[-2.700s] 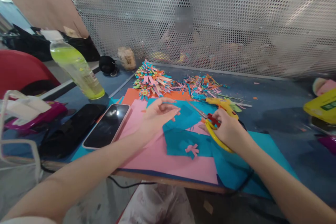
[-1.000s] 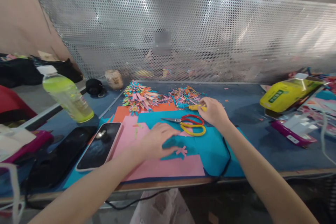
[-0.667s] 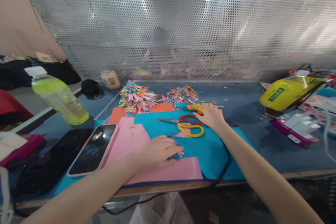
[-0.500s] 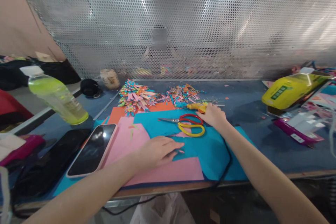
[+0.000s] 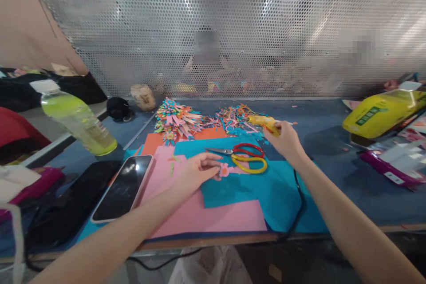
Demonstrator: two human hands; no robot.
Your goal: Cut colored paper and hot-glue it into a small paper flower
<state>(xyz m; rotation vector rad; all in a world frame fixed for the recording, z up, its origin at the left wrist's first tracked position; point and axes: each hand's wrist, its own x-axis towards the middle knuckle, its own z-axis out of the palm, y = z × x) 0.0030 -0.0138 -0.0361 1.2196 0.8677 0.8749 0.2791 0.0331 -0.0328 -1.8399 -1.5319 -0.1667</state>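
Between the thumb and fingers of my left hand (image 5: pixel 203 168) is a small pink paper flower (image 5: pixel 225 170) with an orange centre. It is held just above blue paper (image 5: pixel 233 191). My right hand (image 5: pixel 284 140) grips a yellow glue gun (image 5: pixel 264 121), lifted over the table with its nozzle pointing left; a black cord hangs below that hand. Scissors (image 5: pixel 248 157) with one red and one yellow handle lie between my hands, blades to the left. Pink paper (image 5: pixel 226 222) is spread under my left forearm.
A pile of paper flowers (image 5: pixel 176 120) and a heap of coloured paper scraps (image 5: pixel 238 117) sit toward the back. On the left are a phone (image 5: pixel 123 188) and a green drink bottle (image 5: pixel 80 120). A yellow packet (image 5: pixel 376 113) stands right, before a perforated metal panel (image 5: pixel 233 22).
My right hand has raised the glue gun off the table. My left hand has come up from the paper, and the pink paper flower now shows between its fingers.
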